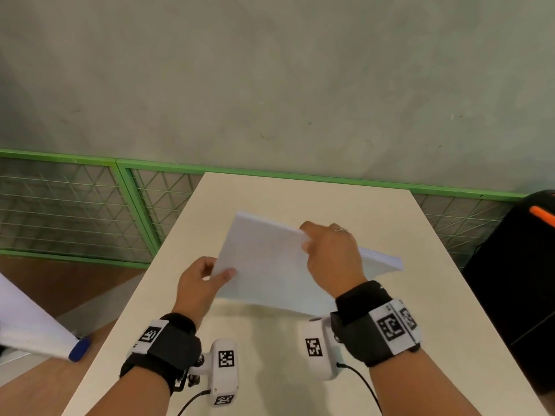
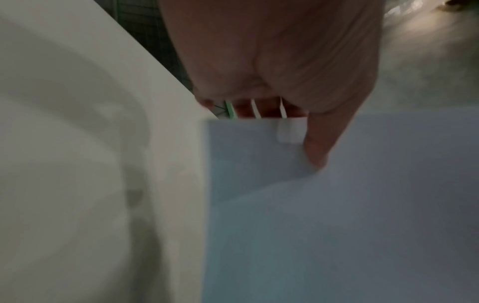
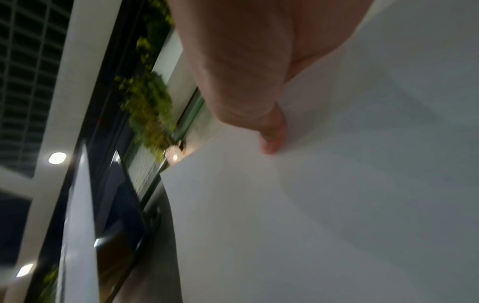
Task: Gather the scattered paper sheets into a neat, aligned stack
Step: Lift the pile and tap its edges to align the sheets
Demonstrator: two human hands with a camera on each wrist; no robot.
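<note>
A person at a pale table (image 1: 375,205) holds the gathered stack of paper (image 1: 267,259) in both hands, lifted and tilted above the tabletop; the left hand (image 1: 199,283) pinches the stack's near left edge, thumb on top and fingers curled beneath; the right hand (image 1: 330,253) clamps over the stack's far right side, fingers wrapped round the edge and thumb pressed on the upper face; seen from the left wrist, the thumb (image 2: 318,143) lies flat on the top sheet, just inside its border. The sheets appear already collected, so the work in hand looks like squaring up; beyond the right hand the page edges fan slightly, a sign the pile is not yet flush; the next move likely calls for loosening both grips a little and tapping one edge against the table between the wrists, then laying the stack flat; a grip too slack could let the sheets slide apart. Off the left hand's outer side lies another white sheet (image 1: 27,322) with a blue pen cap (image 1: 78,349).
</note>
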